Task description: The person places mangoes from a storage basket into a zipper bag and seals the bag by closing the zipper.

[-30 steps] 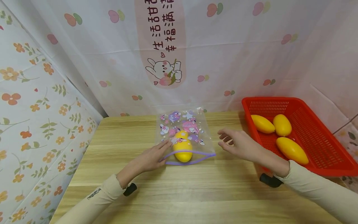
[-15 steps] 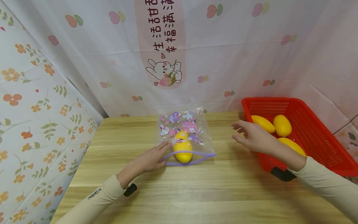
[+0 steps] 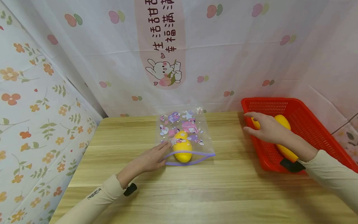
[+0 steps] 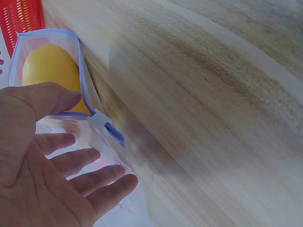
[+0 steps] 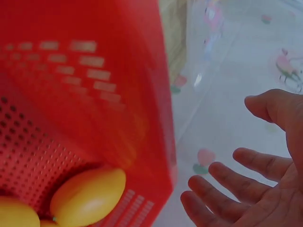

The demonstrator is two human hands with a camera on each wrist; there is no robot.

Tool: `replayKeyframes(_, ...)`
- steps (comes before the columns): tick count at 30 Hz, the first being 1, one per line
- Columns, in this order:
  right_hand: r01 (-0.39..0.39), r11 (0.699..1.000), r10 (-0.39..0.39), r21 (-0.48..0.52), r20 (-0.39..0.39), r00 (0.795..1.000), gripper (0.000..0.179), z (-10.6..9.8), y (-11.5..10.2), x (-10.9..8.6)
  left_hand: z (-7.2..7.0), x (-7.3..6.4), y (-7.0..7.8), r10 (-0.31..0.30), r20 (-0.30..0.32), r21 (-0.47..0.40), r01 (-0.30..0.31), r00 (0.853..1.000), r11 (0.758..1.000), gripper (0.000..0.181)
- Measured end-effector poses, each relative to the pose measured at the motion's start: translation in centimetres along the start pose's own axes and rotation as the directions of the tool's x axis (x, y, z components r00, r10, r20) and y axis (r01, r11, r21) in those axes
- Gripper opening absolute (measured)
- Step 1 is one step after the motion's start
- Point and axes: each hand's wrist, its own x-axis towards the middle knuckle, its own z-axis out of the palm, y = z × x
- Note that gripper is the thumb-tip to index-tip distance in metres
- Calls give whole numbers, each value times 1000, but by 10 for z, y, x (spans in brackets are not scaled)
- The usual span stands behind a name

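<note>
A clear zip bag (image 3: 206,137) printed with cartoons lies on the table, its purple-edged mouth facing me and gaping. Inside, a yellow mango (image 3: 183,157) sits at the mouth, with another yellow shape (image 3: 181,134) behind it. My left hand (image 3: 149,159) rests at the bag's left edge, fingers extended; in the left wrist view the thumb lies across the mouth near a white zip slider (image 4: 99,119). My right hand (image 3: 265,128) is above the left side of the red basket (image 3: 268,100), fingers spread and holding nothing. Partly behind it are several mangoes (image 3: 283,120) in the basket.
The wooden table (image 3: 179,193) runs back to a patterned curtain (image 3: 223,62). A floral cloth (image 3: 42,124) hangs along the left side. The perforated basket stands at the table's right, its wall rising beside my right hand.
My right hand has moved right, from beside the bag to over the basket's left side, covering part of the mangoes. My left hand and the bag have stayed put.
</note>
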Motion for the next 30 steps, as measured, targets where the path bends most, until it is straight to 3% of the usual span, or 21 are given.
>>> replayKeyframes(7, -20, 999, 21, -42, 15, 1000, 62, -9, 22, 5, 0, 1, 0, -13, 4, 2, 13, 1000, 1000, 66)
replayKeyframes(14, -80, 995, 86, -55, 118, 989, 72, -19, 48, 7, 0, 0, -2, -14, -6, -11, 14, 1000, 1000, 65)
replayKeyframes(19, -96, 990, 110, -100, 138, 984, 72, -24, 64, 7, -1, 1, -2, -15, -11, -4, 15, 1000, 1000, 64)
replayKeyframes(30, -136, 976, 168, -172, 187, 968, 69, -27, 83, 8, -2, 1, -1, -25, 2, -7, 25, 1000, 1000, 62)
